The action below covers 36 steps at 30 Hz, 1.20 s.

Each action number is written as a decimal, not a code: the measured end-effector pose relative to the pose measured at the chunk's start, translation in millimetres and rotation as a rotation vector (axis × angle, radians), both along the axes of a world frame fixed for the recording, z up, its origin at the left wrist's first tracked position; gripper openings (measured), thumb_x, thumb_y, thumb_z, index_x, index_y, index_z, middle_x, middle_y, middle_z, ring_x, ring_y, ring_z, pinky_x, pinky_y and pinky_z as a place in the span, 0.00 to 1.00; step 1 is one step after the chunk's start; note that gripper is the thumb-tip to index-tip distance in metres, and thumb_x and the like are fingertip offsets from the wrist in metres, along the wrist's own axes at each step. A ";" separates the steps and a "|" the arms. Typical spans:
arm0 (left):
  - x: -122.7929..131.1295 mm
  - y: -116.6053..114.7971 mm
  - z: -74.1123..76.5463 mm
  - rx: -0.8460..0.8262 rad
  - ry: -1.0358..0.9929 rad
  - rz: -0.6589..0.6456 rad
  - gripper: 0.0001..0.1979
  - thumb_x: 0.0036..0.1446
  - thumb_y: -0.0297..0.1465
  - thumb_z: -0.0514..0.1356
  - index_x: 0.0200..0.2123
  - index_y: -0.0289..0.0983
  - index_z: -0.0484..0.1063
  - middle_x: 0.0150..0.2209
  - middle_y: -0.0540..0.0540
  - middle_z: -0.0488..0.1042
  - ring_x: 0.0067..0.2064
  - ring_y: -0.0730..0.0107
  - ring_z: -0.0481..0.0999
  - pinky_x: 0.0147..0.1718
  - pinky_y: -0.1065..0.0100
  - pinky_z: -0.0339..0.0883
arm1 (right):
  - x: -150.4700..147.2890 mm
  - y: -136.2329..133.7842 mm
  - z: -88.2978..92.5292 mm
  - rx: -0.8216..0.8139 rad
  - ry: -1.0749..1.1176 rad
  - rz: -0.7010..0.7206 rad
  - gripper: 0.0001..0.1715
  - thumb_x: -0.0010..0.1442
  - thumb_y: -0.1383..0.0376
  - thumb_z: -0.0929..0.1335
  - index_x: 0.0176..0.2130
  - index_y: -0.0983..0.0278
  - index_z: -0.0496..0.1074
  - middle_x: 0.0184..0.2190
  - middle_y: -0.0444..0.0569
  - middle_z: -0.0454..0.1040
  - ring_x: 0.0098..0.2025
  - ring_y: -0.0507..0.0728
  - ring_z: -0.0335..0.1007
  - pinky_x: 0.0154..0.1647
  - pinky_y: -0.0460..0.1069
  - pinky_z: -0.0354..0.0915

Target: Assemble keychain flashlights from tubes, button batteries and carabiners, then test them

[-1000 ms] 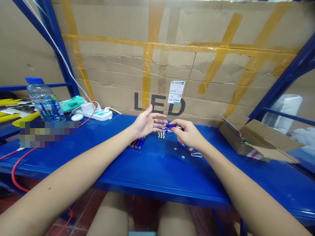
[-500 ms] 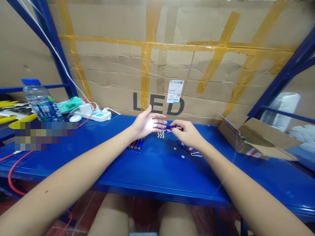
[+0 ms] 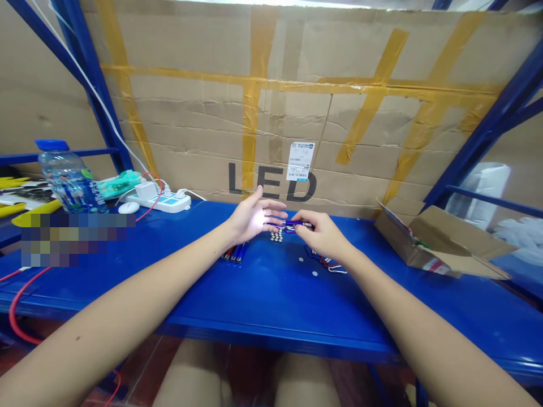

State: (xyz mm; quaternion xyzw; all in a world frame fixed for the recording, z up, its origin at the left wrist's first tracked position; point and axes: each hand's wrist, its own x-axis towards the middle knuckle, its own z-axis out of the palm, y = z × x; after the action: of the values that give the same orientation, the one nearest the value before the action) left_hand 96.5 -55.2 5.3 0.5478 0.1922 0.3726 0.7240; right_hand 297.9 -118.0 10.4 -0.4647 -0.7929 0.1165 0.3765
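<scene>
My right hand (image 3: 323, 233) is closed round a slim blue-purple flashlight (image 3: 292, 223), held level and pointing left. Its light makes a bright white spot on the palm of my left hand (image 3: 253, 219), which is open with fingers apart and thumb up. Under the flashlight, small silvery button cells (image 3: 276, 235) stand grouped on the blue table (image 3: 254, 305). Red and blue metal tubes (image 3: 235, 252) lie side by side below my left wrist. Beside my right wrist are several carabiners (image 3: 335, 268), partly covered by the hand. Two small pale discs (image 3: 314, 273) lie between.
An open cardboard box (image 3: 436, 243) stands at the right. To the left are a water bottle (image 3: 70, 181), a white power strip (image 3: 163, 200) with cables, and a round white object (image 3: 128, 208). A large cardboard sheet (image 3: 190, 124) marked LED rises behind the table.
The view has shifted slightly. Both hands keep nearly the same pose, and the light spot stays on my left palm, a little nearer the fingers.
</scene>
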 end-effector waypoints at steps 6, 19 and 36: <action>1.1 0.3 -1.3 -0.005 -0.002 0.017 0.35 0.62 0.56 0.47 0.46 0.30 0.75 0.42 0.33 0.77 0.41 0.57 0.75 0.41 0.60 0.68 | 0.6 0.8 -0.6 0.025 0.001 0.014 0.11 0.54 0.68 0.63 0.34 0.65 0.75 0.29 0.45 0.76 0.30 0.53 0.66 0.34 0.49 0.60; 1.6 1.4 -1.4 -0.008 -0.024 -0.001 0.34 0.62 0.55 0.47 0.47 0.30 0.74 0.42 0.33 0.77 0.40 0.58 0.76 0.41 0.59 0.67 | -2.1 -2.6 1.0 -0.007 0.056 -0.009 0.11 0.52 0.65 0.65 0.33 0.65 0.76 0.26 0.45 0.76 0.28 0.53 0.65 0.31 0.48 0.60; 2.1 -0.1 -0.5 -0.019 -0.024 -0.014 0.35 0.62 0.56 0.46 0.46 0.30 0.74 0.42 0.33 0.77 0.40 0.57 0.76 0.40 0.60 0.68 | -0.8 -4.1 4.4 0.053 0.063 -0.034 0.10 0.52 0.64 0.65 0.30 0.66 0.76 0.25 0.46 0.75 0.27 0.53 0.65 0.31 0.48 0.60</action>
State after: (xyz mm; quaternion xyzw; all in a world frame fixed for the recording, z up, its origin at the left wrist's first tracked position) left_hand 98.6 -55.3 4.8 0.5378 0.1832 0.3723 0.7339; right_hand 297.1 -122.1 14.8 -0.4643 -0.7754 0.1037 0.4151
